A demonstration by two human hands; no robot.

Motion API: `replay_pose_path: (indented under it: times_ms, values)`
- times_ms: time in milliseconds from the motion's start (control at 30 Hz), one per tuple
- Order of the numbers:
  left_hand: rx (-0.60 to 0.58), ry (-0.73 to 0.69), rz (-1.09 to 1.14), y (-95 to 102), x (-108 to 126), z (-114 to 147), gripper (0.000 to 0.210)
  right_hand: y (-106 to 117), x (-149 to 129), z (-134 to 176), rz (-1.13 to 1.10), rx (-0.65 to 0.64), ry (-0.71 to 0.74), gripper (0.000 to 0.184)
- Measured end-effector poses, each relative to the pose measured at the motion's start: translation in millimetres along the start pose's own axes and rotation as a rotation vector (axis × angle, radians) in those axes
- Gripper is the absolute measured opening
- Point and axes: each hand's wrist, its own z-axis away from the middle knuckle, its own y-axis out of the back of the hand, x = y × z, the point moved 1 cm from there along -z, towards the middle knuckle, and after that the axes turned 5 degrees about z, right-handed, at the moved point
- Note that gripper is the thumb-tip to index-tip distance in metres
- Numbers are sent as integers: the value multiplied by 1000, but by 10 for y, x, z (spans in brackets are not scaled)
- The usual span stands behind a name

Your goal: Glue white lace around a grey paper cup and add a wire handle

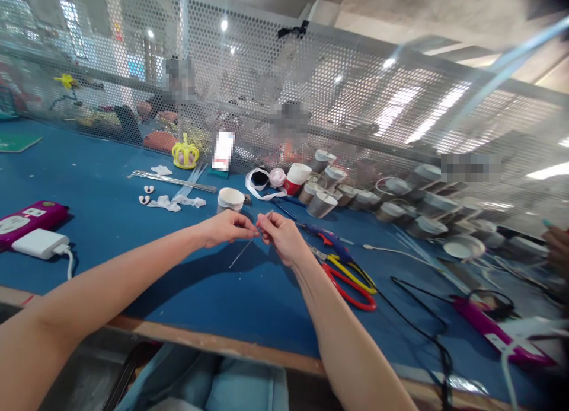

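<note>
Over the blue table, my left hand (226,228) and my right hand (283,238) meet with fingertips pinched close together. Between them they grip a thin wire (241,254) that looks twisted; its free end slants down to the left. The part inside the fingers is hidden. Just behind my left hand stands a small grey pot with a white top (231,198). Scissors (351,286) with red and yellow handles lie to the right of my right hand, beside a blue glue gun (335,243).
Several grey pots (322,204) crowd the back right. White ribbon (168,204) and metal rods (173,181) lie at the back left. Purple power strips (33,218) sit at both sides, with a black cable (418,328) on the right. A perforated metal screen (249,61) runs behind.
</note>
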Motion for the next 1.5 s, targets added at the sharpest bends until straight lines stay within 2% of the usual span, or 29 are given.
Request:
replay_pose_path:
  times_ms: [100,233,367,567,833,1067,1133,1300,1400,1500]
  values:
    - [-15,-27,-57,19,15,-3,22,3,12,-6,11,5,2,35]
    - [57,-103,-176,22,19,-22,12,0,24,-6,34,9,-1,36]
    - [85,-150,-250,1,18,-24,12,-9,20,-3,74,35,4,37]
    - [123,-104,-196,-9,15,-11,16,-37,-21,20,171,108,43,37]
    - [151,-78,-144,-33,22,-15,10,-48,29,11,314,216,90,34]
    - [229,-79,-148,-76,8,0,14,-77,10,27,374,262,104,35]
    - [225,-77,-105,-79,18,5,14,-74,-13,36,339,217,90,34]
    - [151,62,75,-73,39,8,17,-42,-65,42,-28,-65,39,29]
    - [131,71,96,-64,30,0,19,-10,-58,33,-41,-58,15,29]
    - [159,34,67,-62,9,-10,19,4,-39,23,8,-33,1,29]
